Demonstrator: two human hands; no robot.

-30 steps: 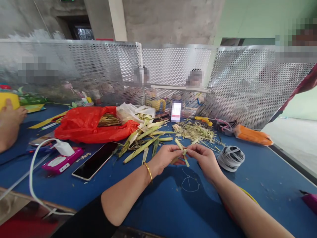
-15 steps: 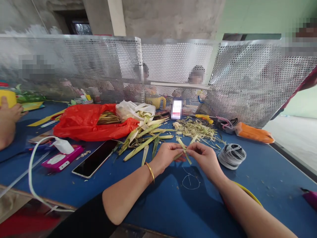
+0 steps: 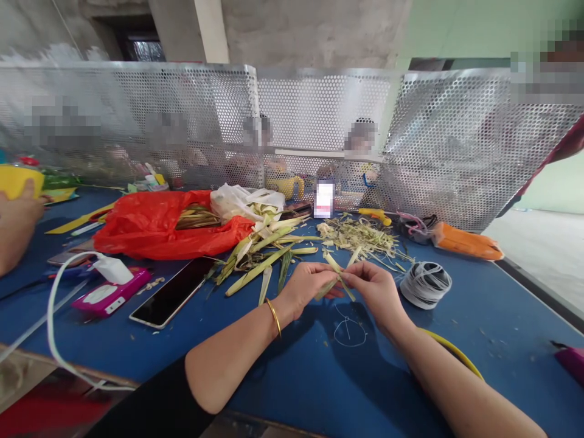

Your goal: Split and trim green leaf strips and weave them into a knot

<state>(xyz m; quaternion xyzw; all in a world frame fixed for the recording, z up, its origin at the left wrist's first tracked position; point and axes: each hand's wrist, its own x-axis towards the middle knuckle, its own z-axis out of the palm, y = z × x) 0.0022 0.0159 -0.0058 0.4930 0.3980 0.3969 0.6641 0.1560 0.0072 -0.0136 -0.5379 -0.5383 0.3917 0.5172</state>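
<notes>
Above the blue table, my left hand point(image 3: 306, 285) pinches pale green leaf strips point(image 3: 332, 261) between thumb and fingers. From the other side my right hand point(image 3: 373, 287) is closed on the same strips, with its fingertips close to the left ones. The strips cross where the fingers meet, and their ends stick out above and below. Just under the hands, a loop of thin pale thread point(image 3: 350, 333) lies on the table. Beyond them spread a bundle of long leaves point(image 3: 260, 261) and a heap of shredded leaf bits point(image 3: 358, 236).
A spool of grey cord point(image 3: 426, 285) stands right of my hands. To the left lie a black-screened phone point(image 3: 176, 293), a magenta power strip point(image 3: 112, 293) and a red plastic bag point(image 3: 137, 234). Perforated metal panels point(image 3: 319, 100) close off the back. At far left, another person's hand point(image 3: 20, 213) holds something yellow.
The view has shifted slightly. My hands keep their pinch on the strips, with only small finger movement. The other person's hand with the yellow thing has come a little further into view.
</notes>
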